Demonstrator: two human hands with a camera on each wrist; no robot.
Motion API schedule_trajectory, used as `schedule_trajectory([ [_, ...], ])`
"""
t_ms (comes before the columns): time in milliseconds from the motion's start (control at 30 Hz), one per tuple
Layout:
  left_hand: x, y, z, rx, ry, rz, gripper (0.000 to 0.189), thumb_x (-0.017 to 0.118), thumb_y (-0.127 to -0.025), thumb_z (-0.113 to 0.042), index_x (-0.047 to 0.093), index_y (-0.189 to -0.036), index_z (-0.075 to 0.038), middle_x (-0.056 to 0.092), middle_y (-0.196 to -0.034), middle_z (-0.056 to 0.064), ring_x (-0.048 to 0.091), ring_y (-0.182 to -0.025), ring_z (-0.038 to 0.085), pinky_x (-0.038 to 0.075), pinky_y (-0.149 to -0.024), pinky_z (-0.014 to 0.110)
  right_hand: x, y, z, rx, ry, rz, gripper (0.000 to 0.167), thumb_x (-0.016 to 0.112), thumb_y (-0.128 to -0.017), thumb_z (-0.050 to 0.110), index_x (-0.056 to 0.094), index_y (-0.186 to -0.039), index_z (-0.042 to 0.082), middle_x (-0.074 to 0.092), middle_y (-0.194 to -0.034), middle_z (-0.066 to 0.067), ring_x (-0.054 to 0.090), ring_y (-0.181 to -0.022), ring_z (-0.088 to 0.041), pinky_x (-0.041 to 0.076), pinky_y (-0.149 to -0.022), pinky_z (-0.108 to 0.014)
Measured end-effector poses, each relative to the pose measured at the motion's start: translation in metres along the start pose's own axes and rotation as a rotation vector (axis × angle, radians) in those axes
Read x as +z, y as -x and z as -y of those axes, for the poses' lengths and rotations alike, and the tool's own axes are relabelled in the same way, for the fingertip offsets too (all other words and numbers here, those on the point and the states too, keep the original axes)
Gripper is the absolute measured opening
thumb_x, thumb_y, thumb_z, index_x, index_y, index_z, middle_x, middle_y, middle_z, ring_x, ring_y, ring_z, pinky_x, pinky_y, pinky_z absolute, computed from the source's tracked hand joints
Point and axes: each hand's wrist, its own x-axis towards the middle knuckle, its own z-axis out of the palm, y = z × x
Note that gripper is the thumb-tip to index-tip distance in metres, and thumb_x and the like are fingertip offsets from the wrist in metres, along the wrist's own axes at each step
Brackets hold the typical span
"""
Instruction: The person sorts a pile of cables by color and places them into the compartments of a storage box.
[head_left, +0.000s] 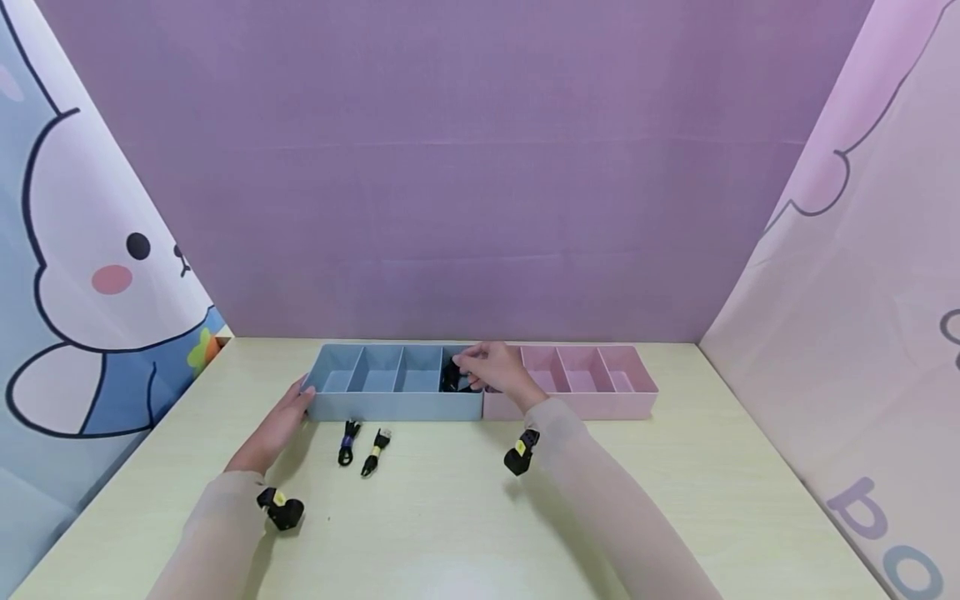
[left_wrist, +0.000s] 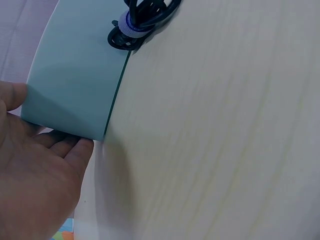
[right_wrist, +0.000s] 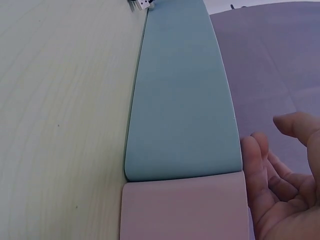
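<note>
A blue divided box (head_left: 393,407) stands end to end with a pink divided box (head_left: 573,407) at the back of the table. My left hand (head_left: 288,412) rests against the blue box's left end, its thumb near the top edge and fingertips on the end wall. Over the blue box's rightmost compartment is my right hand (head_left: 495,369), thumb and fingers apart in the right wrist view, holding nothing visible. A dark bundle (head_left: 451,377) lies in that compartment, partly hidden. In front lie a black cable with a purple tie (head_left: 346,444) and a black USB cable with a yellow tie (head_left: 375,454).
Purple cloth (head_left: 465,208) hangs behind the boxes. Printed cloths flank the table, with a cartoon animal (head_left: 112,225) on the left one. The pale wooden table (head_left: 420,533) extends in front of the boxes. Each wrist bears a small black camera (head_left: 282,509).
</note>
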Motion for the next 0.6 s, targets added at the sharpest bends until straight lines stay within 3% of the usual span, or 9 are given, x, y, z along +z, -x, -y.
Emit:
schedule_trajectory([
  [300, 0.0005, -0.0001, -0.0005, 0.007, -0.001, -0.002, 0.069, 0.019, -0.11, -0.044, -0.014, -0.158, -0.008, -0.014, -0.163, 0.026, -0.01, -0.147, 0.048, 0.001, -0.116, 0.068, -0.0005, 0.0036, 0.0046, -0.02, -0.032, 0.024, 0.038, 0.07, -0.096, 0.038, 0.068, -0.118, 0.007, 0.072, -0.106, -0.016, 0.071, -0.087, -0.033, 0.061, -0.067, -0.035],
  [600, 0.0011, -0.0008, 0.0012, 0.004, 0.003, -0.002, 0.07, 0.02, -0.11, -0.045, -0.014, -0.159, -0.009, -0.014, -0.163, 0.026, -0.009, -0.147, 0.049, 0.002, -0.116, 0.068, 0.0028, 0.005, 0.006, -0.013, -0.073, 0.041, 0.034, 0.07, -0.096, 0.033, 0.068, -0.116, 0.006, 0.071, -0.105, -0.016, 0.068, -0.094, -0.039, 0.062, -0.072, -0.035],
])
